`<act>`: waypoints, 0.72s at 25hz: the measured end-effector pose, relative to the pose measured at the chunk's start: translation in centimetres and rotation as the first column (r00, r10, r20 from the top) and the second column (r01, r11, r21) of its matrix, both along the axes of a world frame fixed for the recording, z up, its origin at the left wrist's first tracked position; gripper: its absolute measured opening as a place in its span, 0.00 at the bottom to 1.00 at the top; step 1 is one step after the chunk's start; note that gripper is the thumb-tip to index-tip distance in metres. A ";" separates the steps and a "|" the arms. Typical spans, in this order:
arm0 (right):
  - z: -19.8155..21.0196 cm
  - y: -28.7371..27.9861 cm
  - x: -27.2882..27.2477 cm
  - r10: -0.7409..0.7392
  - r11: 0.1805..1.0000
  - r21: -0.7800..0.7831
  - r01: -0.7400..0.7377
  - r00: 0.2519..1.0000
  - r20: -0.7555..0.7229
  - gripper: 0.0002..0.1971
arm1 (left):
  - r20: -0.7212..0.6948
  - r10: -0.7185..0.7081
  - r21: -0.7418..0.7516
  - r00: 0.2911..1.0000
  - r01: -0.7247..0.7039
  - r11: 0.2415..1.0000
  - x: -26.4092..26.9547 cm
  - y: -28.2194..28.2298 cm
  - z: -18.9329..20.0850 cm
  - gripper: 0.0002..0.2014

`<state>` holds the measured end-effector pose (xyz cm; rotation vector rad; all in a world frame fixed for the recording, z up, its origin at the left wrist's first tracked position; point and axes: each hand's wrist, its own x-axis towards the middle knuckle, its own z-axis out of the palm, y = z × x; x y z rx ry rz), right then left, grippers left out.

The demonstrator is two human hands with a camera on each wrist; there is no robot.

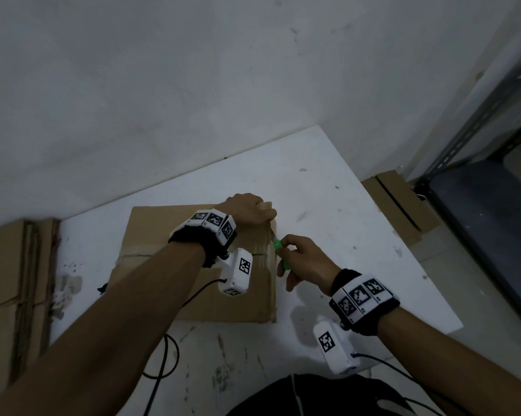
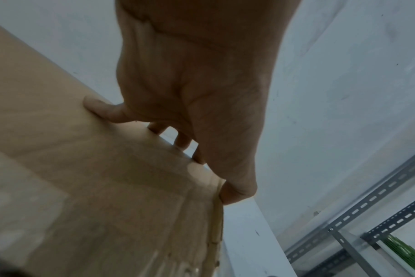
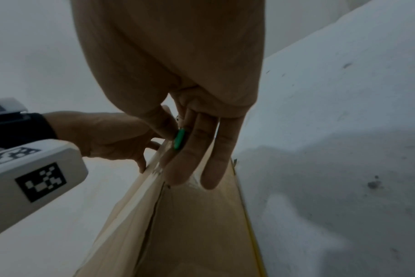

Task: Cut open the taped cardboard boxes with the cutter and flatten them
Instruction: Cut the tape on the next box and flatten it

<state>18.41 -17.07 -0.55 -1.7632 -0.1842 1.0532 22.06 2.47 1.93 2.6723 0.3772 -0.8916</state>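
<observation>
Gripping the far right corner of the cardboard box [image 1: 193,265], the left hand [image 1: 250,210] curls its fingers over the top edge, thumb pressed on the near face, as the left wrist view shows. Just beside it, nearer the body, the right hand [image 1: 306,262] grasps the green cutter [image 1: 280,253]: thumb and forefinger pinch the handle, the other fingers [image 3: 190,155] lie straighter along the box's side. The blade tip points at the box's right edge, close under the left hand; whether it has bitten into the tape I cannot tell.

Box lies under both forearms on a white board [image 1: 328,181].

Handling, as judged: light, stiff corrugated board, apt to skid, so pinning a corner suits it. Blade runs close to the holding fingers; a slip is the risk.

Further out: more cardboard left of the left arm [image 1: 10,280], a flattened piece [image 1: 394,202] beyond the right hand, metal shelving [image 1: 493,139] past that.
</observation>
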 end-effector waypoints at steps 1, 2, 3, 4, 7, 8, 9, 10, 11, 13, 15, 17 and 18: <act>-0.3 0.2 -0.2 0.027 1.000 -0.005 -0.027 0.999 0.026 0.09 | 0.008 -0.008 -0.012 1.000 0.008 1.000 -0.1 -0.1 0.0 0.33; -0.5 0.2 -0.4 0.054 0.998 -0.013 -0.054 0.997 0.061 0.09 | 0.015 -0.013 -0.020 1.000 0.014 1.000 -0.1 -0.1 0.0 0.36; -0.7 0.1 -0.5 0.079 0.997 -0.023 -0.077 0.992 0.099 0.09 | 0.021 -0.008 -0.027 1.000 0.009 1.000 -0.2 -0.1 0.0 0.38; -0.8 -0.1 -0.5 0.104 0.994 -0.035 -0.100 0.986 0.134 0.09 | 0.025 -0.004 -0.040 1.000 0.005 0.999 -0.2 -0.1 0.1 0.39; -0.4 -1.1 0.3 0.246 0.969 -0.095 -0.230 0.943 0.225 0.10 | 0.007 -0.005 -0.085 1.000 0.005 0.996 -0.3 0.2 0.0 0.39; -0.2 -1.4 0.7 0.307 0.951 -0.119 -0.286 0.920 0.244 0.10 | 0.010 -0.012 -0.093 1.000 0.013 0.996 -0.3 0.3 -0.2 0.39; 0.1 -1.5 1.1 0.367 0.930 -0.138 -0.342 0.896 0.250 0.09 | 0.016 -0.013 -0.088 1.000 0.015 0.996 -0.5 0.4 -0.4 0.38; 0.4 -1.6 1.4 0.425 0.905 -0.153 -0.398 0.871 0.247 0.09 | 0.028 -0.011 -0.083 1.000 0.013 0.996 -0.6 0.6 -0.6 0.37; 0.5 -1.6 1.5 0.483 0.875 -0.168 -0.454 0.844 0.234 0.09 | 0.039 -0.006 -0.073 0.999 0.009 0.997 -0.7 0.5 -0.7 0.35; 0.7 -2.0 1.0 0.581 0.811 -0.186 -0.554 0.798 0.160 0.09 | 0.046 -0.013 -0.046 0.999 0.015 0.999 -0.7 0.4 -1.0 0.36; 0.7 -2.5 -0.2 0.640 0.763 -0.153 -0.628 0.768 0.037 0.08 | 0.047 -0.041 -0.029 0.998 0.042 0.999 -0.8 0.4 -0.7 0.46; 0.7 -3.1 -1.1 0.614 0.783 -0.086 -0.616 0.788 -0.055 0.09 | 0.076 -0.057 -0.011 0.996 0.058 0.998 -1.1 0.5 -0.7 0.46; 0.7 -3.4 -1.2 0.559 0.823 -0.062 -0.564 0.825 -0.085 0.09 | 0.112 -0.036 -0.011 0.993 0.038 0.999 -1.5 0.6 -0.7 0.43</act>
